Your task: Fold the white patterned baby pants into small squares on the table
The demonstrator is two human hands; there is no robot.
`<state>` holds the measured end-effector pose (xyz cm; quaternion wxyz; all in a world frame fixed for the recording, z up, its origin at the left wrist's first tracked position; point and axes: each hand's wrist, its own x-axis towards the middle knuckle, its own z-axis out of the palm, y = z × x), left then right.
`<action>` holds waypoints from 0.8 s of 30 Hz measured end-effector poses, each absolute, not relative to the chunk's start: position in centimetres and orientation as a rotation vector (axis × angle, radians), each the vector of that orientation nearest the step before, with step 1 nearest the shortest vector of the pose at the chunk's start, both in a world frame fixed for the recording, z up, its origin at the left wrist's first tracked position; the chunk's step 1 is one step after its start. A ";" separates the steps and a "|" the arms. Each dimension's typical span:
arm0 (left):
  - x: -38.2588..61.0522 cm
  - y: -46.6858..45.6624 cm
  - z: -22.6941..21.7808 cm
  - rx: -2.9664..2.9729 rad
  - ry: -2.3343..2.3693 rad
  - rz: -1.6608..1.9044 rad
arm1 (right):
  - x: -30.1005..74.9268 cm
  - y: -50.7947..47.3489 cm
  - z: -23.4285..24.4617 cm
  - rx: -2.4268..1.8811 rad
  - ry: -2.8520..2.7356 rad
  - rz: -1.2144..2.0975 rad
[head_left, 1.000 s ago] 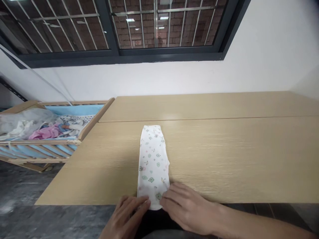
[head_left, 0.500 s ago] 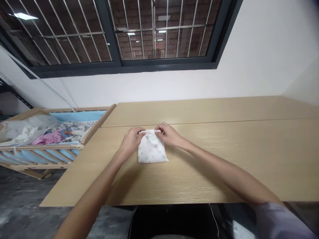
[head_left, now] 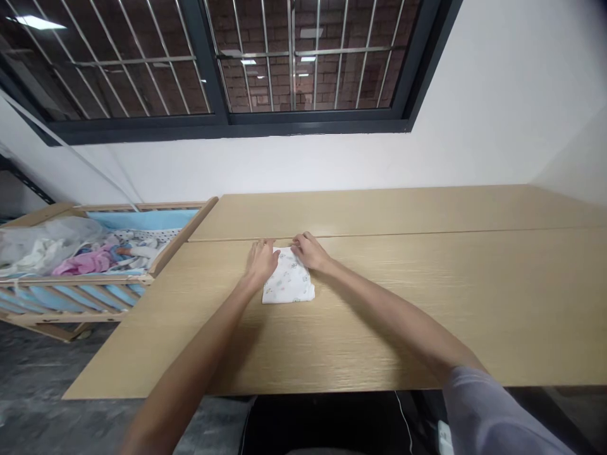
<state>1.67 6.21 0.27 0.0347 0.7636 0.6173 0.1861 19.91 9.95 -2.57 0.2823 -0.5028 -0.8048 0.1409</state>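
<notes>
A small white cloth with a fine scattered print lies folded into a rough square on the wooden tabletop. My left hand is at its upper left corner, fingers curled over the far edge and thumb on the fabric. At the upper right corner my right hand grips the cloth between thumb and fingers. The hands cover both far corners, and some fingertips are hidden. The near edge of the cloth lies flat on the table.
Left of the table stands a wooden crib with blue lining, holding a pink cloth, other fabrics and a translucent plastic bag. Behind the table are a white wall and a barred window. A seam runs along the tabletop.
The cloth's raised, rumpled surface now lies flatter, and its near edge has shifted slightly away from me. My left hand has turned more palm-down; my right hand has moved slightly left.
</notes>
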 end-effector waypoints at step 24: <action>2.2 -9.1 -6.4 2.673 1.857 0.462 | 18.1 11.1 -5.3 -0.853 -2.837 0.417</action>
